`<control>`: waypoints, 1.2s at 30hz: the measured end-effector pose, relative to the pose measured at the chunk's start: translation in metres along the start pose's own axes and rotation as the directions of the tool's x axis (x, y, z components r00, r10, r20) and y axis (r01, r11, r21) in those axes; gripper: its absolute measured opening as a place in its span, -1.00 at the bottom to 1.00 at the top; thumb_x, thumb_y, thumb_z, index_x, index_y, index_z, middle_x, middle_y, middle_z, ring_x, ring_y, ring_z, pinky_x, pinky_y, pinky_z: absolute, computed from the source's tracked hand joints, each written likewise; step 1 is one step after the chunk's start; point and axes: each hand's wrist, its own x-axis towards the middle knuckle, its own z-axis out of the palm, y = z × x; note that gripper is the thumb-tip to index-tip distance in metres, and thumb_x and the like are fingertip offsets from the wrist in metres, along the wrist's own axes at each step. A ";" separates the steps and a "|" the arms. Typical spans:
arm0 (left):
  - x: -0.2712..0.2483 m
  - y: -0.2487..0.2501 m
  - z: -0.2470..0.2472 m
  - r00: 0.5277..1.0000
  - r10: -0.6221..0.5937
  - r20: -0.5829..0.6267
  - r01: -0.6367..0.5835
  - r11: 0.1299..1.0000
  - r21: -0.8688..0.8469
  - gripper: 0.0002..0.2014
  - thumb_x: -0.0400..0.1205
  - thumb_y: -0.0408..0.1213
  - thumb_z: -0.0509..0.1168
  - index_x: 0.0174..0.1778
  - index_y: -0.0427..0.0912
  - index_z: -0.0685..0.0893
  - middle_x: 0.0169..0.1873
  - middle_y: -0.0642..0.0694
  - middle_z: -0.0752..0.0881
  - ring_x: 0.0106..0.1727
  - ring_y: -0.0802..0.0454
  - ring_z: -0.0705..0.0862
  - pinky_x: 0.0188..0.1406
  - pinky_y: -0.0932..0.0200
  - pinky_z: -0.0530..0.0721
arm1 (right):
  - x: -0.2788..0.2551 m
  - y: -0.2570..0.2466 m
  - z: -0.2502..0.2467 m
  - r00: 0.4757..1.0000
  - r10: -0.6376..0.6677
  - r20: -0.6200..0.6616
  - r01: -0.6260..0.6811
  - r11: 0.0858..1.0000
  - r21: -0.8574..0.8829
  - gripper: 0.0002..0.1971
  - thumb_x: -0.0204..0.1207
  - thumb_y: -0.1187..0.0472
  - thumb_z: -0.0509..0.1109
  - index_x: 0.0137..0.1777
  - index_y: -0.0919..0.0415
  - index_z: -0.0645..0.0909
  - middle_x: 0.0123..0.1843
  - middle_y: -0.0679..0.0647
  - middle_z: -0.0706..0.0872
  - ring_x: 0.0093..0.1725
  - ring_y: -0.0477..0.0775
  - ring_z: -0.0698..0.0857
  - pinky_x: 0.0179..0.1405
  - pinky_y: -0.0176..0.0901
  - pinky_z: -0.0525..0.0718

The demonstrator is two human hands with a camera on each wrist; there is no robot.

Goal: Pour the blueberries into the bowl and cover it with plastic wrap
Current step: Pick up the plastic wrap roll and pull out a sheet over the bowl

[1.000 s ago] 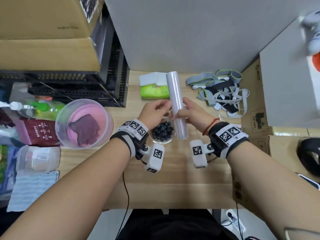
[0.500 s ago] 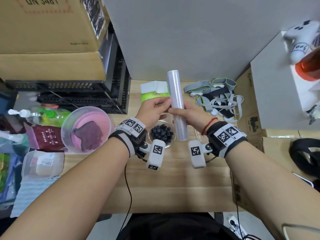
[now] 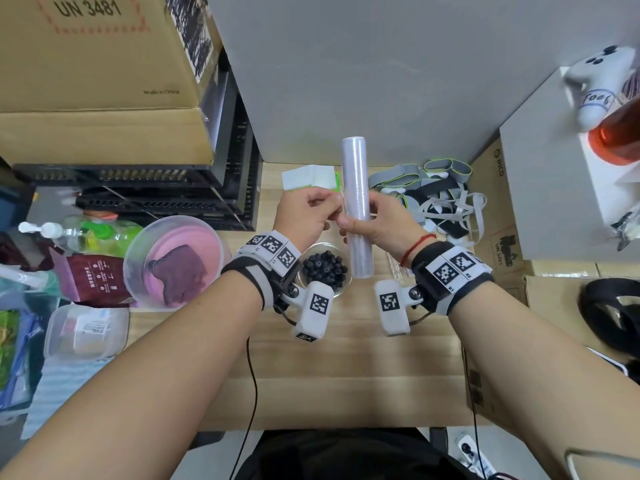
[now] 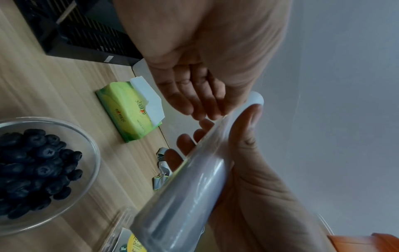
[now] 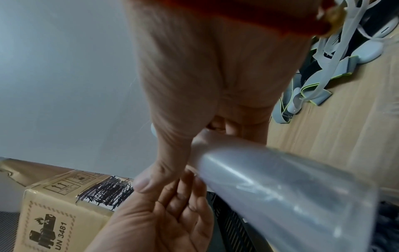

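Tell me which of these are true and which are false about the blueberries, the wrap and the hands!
1. The blueberries are already in the glass bowl. True.
2. The bowl is covered with plastic wrap. False: its top is bare.
3. The right hand grips the plastic wrap roll. True.
4. The roll lies flat on the table. False: it is held up above the bowl.
5. The left hand rests on the green tissue pack. False: its fingers reach to the roll.
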 end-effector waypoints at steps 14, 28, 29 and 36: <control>0.001 0.005 -0.007 0.996 -0.044 0.079 0.045 0.999 -0.017 -0.67 0.58 -0.02 0.47 0.07 -0.21 0.81 -0.10 -0.09 0.85 -0.16 0.07 0.80 -0.28 0.25 0.71 | 0.001 -0.002 -0.003 0.999 0.038 -0.012 -0.038 0.999 -0.010 -0.56 0.23 -0.06 0.71 0.05 0.06 0.69 0.06 0.28 0.80 0.09 0.37 0.78 0.20 0.35 0.74; 0.001 0.009 -0.004 0.997 -0.069 0.035 0.071 0.995 -0.075 -0.87 0.65 -0.17 0.40 -0.13 -0.13 0.77 -0.19 -0.03 0.78 -0.25 0.08 0.74 -0.30 0.19 0.70 | 0.005 0.004 -0.008 1.000 0.006 -0.030 -0.008 0.997 -0.074 -0.65 0.30 0.06 0.70 0.01 -0.04 0.63 -0.10 -0.10 0.72 -0.05 -0.07 0.71 0.08 -0.10 0.71; 0.000 0.009 -0.003 0.998 -0.046 0.052 0.050 0.997 -0.061 -0.86 0.63 -0.13 0.44 -0.06 -0.13 0.79 -0.16 -0.06 0.80 -0.24 0.09 0.75 -0.30 0.22 0.72 | 0.005 0.004 -0.008 1.000 -0.005 -0.026 0.003 0.996 -0.086 -0.66 0.33 0.10 0.69 0.01 -0.04 0.63 -0.10 -0.11 0.72 -0.07 -0.13 0.68 0.04 -0.22 0.66; 0.000 0.009 0.003 1.000 0.019 0.004 -0.019 1.000 0.014 -0.93 0.63 -0.27 0.42 -0.06 -0.17 0.79 -0.22 -0.08 0.77 -0.36 0.19 0.72 -0.36 0.29 0.71 | 0.007 0.003 -0.006 0.999 -0.012 -0.031 0.009 0.997 -0.082 -0.64 0.33 0.12 0.69 0.07 0.05 0.64 -0.01 0.03 0.73 -0.02 -0.06 0.68 0.09 -0.22 0.68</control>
